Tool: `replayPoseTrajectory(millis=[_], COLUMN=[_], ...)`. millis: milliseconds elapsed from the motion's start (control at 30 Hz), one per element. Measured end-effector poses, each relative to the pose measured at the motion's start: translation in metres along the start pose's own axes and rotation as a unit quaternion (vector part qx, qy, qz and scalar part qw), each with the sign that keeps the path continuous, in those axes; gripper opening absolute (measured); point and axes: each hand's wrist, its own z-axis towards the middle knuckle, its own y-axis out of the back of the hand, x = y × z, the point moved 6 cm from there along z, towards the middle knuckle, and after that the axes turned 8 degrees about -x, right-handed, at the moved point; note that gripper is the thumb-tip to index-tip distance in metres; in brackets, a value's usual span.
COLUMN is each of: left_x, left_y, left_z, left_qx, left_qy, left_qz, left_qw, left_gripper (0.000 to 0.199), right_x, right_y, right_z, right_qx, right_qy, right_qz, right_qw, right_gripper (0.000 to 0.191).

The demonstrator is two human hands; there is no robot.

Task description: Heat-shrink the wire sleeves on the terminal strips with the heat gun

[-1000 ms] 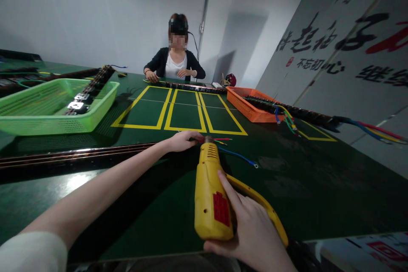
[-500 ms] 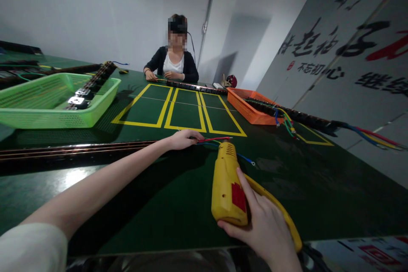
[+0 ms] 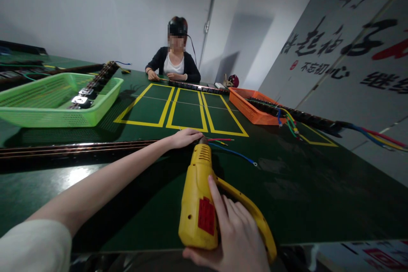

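A yellow heat gun (image 3: 195,195) with a red label is gripped by my right hand (image 3: 237,231), its nozzle pointing away from me and reaching the wires beside my left fingertips. My left hand (image 3: 186,137) is closed at the end of a long dark strip (image 3: 79,151), where the wires come out; its fingertips are partly hidden. From there a red wire (image 3: 221,139), a short green-yellow one and a blue wire (image 3: 237,153) with a ring terminal spread to the right over the green table (image 3: 306,204).
A green basket (image 3: 60,117) with a dark strip stands at the left. An orange basket (image 3: 255,114) holding wired strips is at the right. Yellow tape rectangles (image 3: 186,127) mark the table's middle. Across the table sits a person (image 3: 174,64) with hands near another strip.
My right hand and the heat gun have moved left, bringing the nozzle from the wire ends to beside my left fingertips. More of the blue wire now shows.
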Motion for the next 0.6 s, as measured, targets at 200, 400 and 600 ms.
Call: replayPoseTrajectory(millis=[200,400,600], left_x=[0.000,0.005,0.004], left_y=[0.000,-0.001,-0.002], left_z=[0.000,0.001,0.001], left_qx=[0.005,-0.006,0.015], left_qy=[-0.004,0.005,0.002], left_qz=[-0.029,-0.010,-0.030], left_qw=[1.000,1.000,0.999], left_gripper=[0.050,0.052,0.047], right_x=[-0.003,-0.024,-0.048], right_y=[0.000,0.000,0.009], right_z=[0.000,-0.001,-0.002], right_qx=[0.013,0.006,-0.010], right_qy=[-0.001,-0.050,-0.067], right_qz=[0.018,-0.001,-0.035], right_qw=[1.000,0.999,0.997], right_gripper=[0.119,0.119,0.113])
